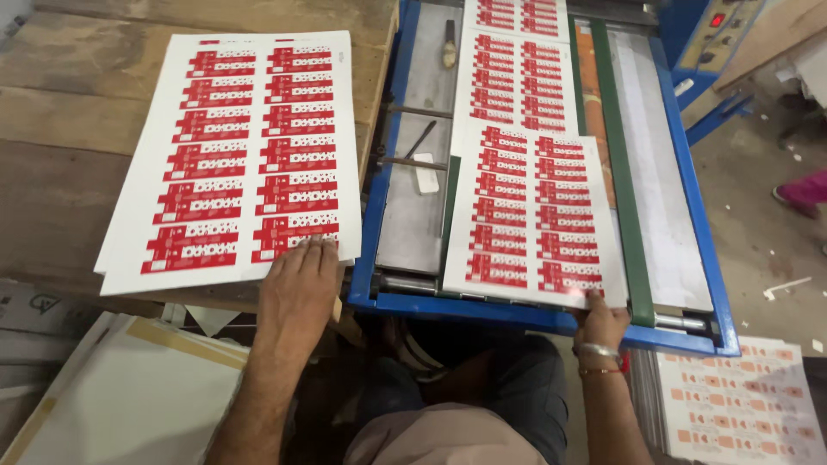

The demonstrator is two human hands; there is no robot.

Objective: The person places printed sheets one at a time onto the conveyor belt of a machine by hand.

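My left hand (298,284) lies flat, fingers together, on the near edge of a stack of white sheets printed with rows of red labels (237,155), which rests on a wooden table (60,129). My right hand (600,323) presses its fingertips on the near edge of another printed sheet (534,215) lying on the bed of a blue-framed machine (379,224). Further up the bed lies a second printed sheet (508,77), partly under the near one.
A green belt (624,189) and a white strip run along the machine's right side. A control panel (724,30) sits at top right. Paler printed sheets (741,405) lie low on the right. Brown-edged boards (129,396) are stacked at lower left. Someone's pink-clad foot (805,191) shows at the right edge.
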